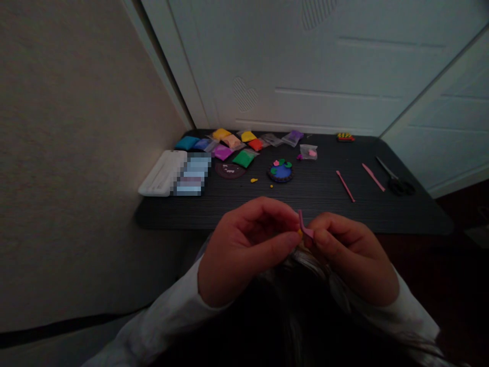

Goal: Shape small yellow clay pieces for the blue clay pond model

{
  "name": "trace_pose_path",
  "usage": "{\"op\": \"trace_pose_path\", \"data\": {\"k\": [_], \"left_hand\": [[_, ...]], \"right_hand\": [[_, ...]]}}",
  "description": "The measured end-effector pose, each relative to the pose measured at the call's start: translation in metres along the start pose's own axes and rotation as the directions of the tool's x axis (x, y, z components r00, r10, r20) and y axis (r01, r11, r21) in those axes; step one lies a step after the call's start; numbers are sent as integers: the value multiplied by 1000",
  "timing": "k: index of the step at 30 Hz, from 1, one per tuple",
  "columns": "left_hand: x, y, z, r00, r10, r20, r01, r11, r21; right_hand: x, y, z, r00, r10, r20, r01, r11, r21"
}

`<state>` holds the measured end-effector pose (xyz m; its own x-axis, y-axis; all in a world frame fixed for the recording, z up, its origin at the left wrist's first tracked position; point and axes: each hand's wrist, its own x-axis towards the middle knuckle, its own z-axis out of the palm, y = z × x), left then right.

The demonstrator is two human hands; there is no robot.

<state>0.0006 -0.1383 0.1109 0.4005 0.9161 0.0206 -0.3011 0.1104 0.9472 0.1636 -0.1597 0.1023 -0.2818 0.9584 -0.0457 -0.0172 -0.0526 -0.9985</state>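
Close to my body, in front of the table's near edge, my left hand is closed in a pinch on a tiny bit of yellow clay, mostly covered by the fingertips. My right hand grips a small pink modelling tool between thumb and forefinger. Its bent end points up and touches or nearly touches the yellow bit. Beyond the hands, on the table, lies a round blue clay pond with a dark rim, green pads and a pink flower. Small yellow clay pieces rest left of it.
Coloured clay packets cluster at the back left, by a white case and a dark round disc. To the right lie two pink tools and black-handled scissors. A white panelled door stands behind the dark table.
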Motion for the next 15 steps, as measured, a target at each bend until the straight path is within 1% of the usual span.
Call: {"op": "trace_pose_path", "data": {"k": [3, 5, 6, 7, 8, 9, 10, 13, 14, 15], "left_hand": [[0, 0, 0, 1000, -7, -24, 7, 1000, 14], [1, 0, -1, 999, -14, -28, 15, 1000, 15], [2, -1, -2, 1000, -13, -28, 13, 1000, 13], [3, -1, -3, 1000, -7, -28, 7, 1000, 5], [4, -2, -5, 1000, 2, -29, -3, 1000, -7], [5, -3, -7, 999, 8, -35, -8, 1000, -21], [7, -4, -10, 999, 13, -46, -14, 999, -37], [13, -8, -21, 992, 41, -119, -51, 995, -81], [15, -9, -25, 987, 53, -153, -67, 994, -90], [16, -9, -29, 980, 65, -186, -84, 992, -95]], "right_hand": [[0, 1, 0, 1000, -17, -23, 17, 1000, -1], [3, 3, -5, 996, -67, -61, 64, 997, -37], [7, 6, -10, 986, -112, -121, 98, 989, -112], [11, 9, -18, 968, -165, -191, 121, 968, -220], [16, 15, -27, 937, -218, -273, 107, 922, -371], [22, 22, -38, 857, -320, -404, 33, 816, -576], [28, 30, -51, 837, -326, -439, -33, 772, -635], [46, 60, -88, 792, -325, -516, -197, 663, -722], [51, 70, -98, 784, -326, -529, -248, 616, -748], [55, 79, -106, 785, -326, -526, -281, 569, -773]]}}
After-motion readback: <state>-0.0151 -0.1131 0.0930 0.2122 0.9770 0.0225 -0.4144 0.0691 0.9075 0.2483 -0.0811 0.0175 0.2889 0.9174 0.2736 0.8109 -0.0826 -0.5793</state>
